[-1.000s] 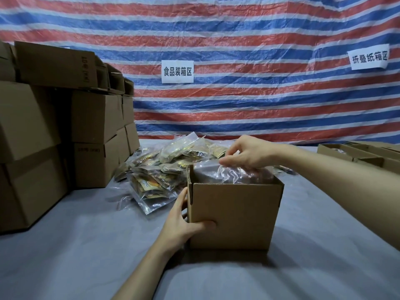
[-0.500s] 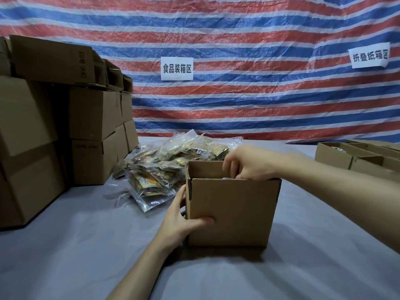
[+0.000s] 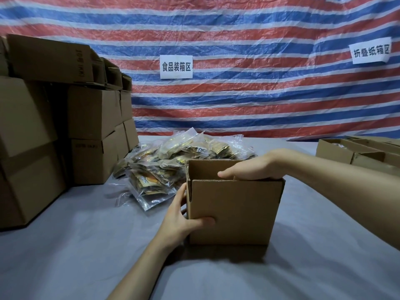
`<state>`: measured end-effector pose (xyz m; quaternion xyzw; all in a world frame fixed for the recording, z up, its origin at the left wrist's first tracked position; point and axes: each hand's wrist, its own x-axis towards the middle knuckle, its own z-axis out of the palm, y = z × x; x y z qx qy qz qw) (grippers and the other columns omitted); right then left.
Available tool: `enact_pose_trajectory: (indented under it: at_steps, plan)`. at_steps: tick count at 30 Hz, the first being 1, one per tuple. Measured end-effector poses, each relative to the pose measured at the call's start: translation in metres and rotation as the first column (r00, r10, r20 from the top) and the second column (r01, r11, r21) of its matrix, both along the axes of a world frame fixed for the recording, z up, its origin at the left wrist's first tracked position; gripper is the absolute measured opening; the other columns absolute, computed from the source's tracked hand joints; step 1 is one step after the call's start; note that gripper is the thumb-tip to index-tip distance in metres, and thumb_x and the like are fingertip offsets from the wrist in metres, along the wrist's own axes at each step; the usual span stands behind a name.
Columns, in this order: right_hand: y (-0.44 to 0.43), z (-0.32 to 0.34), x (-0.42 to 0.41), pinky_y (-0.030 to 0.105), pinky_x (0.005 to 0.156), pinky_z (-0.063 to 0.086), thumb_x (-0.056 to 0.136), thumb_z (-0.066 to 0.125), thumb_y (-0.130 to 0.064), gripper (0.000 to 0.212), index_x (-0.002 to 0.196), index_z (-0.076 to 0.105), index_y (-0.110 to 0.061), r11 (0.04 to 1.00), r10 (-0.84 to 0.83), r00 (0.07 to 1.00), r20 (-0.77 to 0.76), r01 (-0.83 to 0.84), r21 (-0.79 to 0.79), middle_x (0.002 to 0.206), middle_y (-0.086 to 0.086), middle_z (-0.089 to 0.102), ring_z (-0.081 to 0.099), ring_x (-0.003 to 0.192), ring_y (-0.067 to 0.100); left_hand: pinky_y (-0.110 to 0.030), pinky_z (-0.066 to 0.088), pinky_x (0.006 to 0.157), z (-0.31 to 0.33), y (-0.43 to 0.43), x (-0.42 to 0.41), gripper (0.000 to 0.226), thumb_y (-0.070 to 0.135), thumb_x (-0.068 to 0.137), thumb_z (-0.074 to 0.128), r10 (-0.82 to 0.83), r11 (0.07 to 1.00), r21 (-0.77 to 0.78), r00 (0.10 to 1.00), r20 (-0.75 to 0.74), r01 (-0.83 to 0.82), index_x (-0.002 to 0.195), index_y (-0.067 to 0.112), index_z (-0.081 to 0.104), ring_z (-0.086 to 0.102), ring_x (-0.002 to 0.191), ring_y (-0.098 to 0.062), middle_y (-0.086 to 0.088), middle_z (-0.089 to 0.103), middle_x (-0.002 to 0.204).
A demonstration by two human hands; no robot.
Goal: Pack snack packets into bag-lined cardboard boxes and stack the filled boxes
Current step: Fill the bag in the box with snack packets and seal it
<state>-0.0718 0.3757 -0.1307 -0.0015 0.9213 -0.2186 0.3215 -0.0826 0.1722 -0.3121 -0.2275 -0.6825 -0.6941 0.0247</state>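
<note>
Standing upright, the box (image 3: 234, 213) faces mouth-up.

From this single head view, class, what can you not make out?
Head view:
Inside the box: hidden by its near wall and right hand.
Fingers of left hand: behind box's side.
Rightmost open boxes: cut off by frame edge.
Print on stacked boxes: too small.

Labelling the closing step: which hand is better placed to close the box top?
Probably right. The right hand lies flat across the box top, fingers over the opening; the left hand grips the box's near left corner, steadying it.
</note>
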Motion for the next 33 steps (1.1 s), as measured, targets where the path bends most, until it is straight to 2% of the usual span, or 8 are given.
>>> enact_pose_trajectory:
  at_steps: [4, 8, 12, 15, 19, 22, 26, 33]
  plan:
    - [-0.007, 0.0, -0.002, 0.033, 0.082, 0.057, 0.1, 0.028, -0.07, 0.06, 0.114, 0.072, -0.031, 0.996, -0.02, 1.0, -0.011, 0.021, 0.083, 0.102, -0.004, 0.079, 0.076, 0.094, 0.016, -0.026, 0.056, 0.081, -0.001, 0.0, -0.001, 0.107, 0.028, 0.045, 0.092, 0.011, 1.0, -0.002, 1.0, 0.005, -0.011, 0.142, 0.024, 0.049, 0.069, 0.109, -0.013, -0.001, 0.068, 0.126]
    - [-0.01, -0.002, -0.001, 0.047, 0.118, 0.028, 0.101, 0.019, -0.069, 0.067, 0.149, 0.046, -0.031, 0.983, 0.08, 0.985, -0.154, -0.052, 0.176, 0.151, -0.004, 0.05, 0.042, 0.144, 0.024, -0.027, 0.057, 0.079, -0.001, -0.001, 0.0, 0.108, 0.027, 0.045, 0.093, 0.016, 1.0, -0.006, 1.0, 0.004, -0.016, 0.143, 0.024, 0.048, 0.069, 0.109, -0.013, 0.0, 0.068, 0.126]
    - [-0.009, -0.002, 0.002, 0.046, 0.118, 0.033, 0.094, 0.013, -0.078, 0.084, 0.128, 0.067, -0.024, 0.968, 0.203, 0.902, -0.381, -0.126, 0.216, 0.121, -0.008, 0.063, 0.055, 0.127, 0.019, -0.027, 0.057, 0.079, -0.001, -0.001, -0.001, 0.108, 0.026, 0.044, 0.093, 0.014, 1.0, -0.003, 1.0, -0.004, -0.014, 0.143, 0.024, 0.049, 0.069, 0.109, -0.012, 0.001, 0.068, 0.126]
    - [0.001, -0.009, 0.008, 0.048, 0.122, 0.018, 0.083, 0.01, -0.09, 0.103, 0.149, 0.048, -0.02, 0.956, 0.212, 0.89, -0.404, -0.102, 0.276, 0.157, 0.002, 0.043, 0.035, 0.148, 0.024, -0.024, 0.057, 0.078, -0.001, 0.0, 0.0, 0.108, 0.025, 0.043, 0.092, 0.012, 1.0, 0.001, 1.0, 0.005, -0.012, 0.142, 0.023, 0.049, 0.07, 0.108, -0.011, -0.001, 0.069, 0.126]
    - [0.009, -0.012, 0.023, 0.048, 0.12, 0.024, 0.067, 0.011, -0.1, 0.12, 0.147, 0.051, -0.02, 0.958, 0.248, 0.891, -0.38, -0.166, 0.235, 0.155, 0.001, 0.047, 0.043, 0.142, 0.021, -0.018, 0.056, 0.075, 0.003, -0.001, 0.002, 0.103, 0.025, 0.045, 0.091, 0.019, 1.0, -0.021, 1.0, 0.018, -0.019, 0.14, 0.023, 0.052, 0.071, 0.103, -0.006, 0.007, 0.073, 0.118]
    - [0.023, -0.009, 0.04, 0.036, 0.098, 0.052, 0.073, 0.028, -0.097, 0.094, 0.122, 0.066, -0.026, 0.915, 0.385, 0.779, -0.495, -0.25, 0.318, 0.117, -0.009, 0.062, 0.06, 0.102, 0.009, -0.013, 0.054, 0.072, 0.004, -0.002, 0.004, 0.094, 0.032, 0.045, 0.089, 0.055, 0.995, -0.087, 0.998, 0.016, -0.053, 0.134, 0.024, 0.058, 0.071, 0.098, -0.002, 0.011, 0.075, 0.112]
    - [0.057, -0.011, 0.069, 0.028, 0.072, 0.046, 0.081, 0.066, -0.072, 0.057, 0.108, 0.052, -0.024, 0.832, 0.533, 0.602, -0.595, -0.246, 0.497, 0.1, -0.008, 0.053, 0.054, 0.088, 0.014, -0.023, 0.057, 0.078, 0.006, -0.002, 0.003, 0.069, 0.039, 0.048, 0.092, 0.087, 0.99, -0.121, 0.994, 0.071, -0.078, 0.114, 0.026, 0.074, 0.073, 0.101, -0.013, 0.001, 0.078, 0.108]
    - [0.103, -0.012, 0.112, 0.034, 0.093, 0.034, 0.081, 0.074, -0.058, 0.045, 0.105, 0.051, -0.027, 0.768, 0.605, 0.538, -0.587, -0.202, 0.607, 0.103, -0.008, 0.058, 0.053, 0.098, 0.016, -0.023, 0.05, 0.075, -0.001, 0.039, 0.01, 0.031, 0.02, 0.077, 0.089, 0.204, 0.816, -0.525, 0.97, -0.132, -0.243, 0.09, 0.042, 0.071, 0.065, 0.088, -0.015, 0.004, 0.07, 0.097]
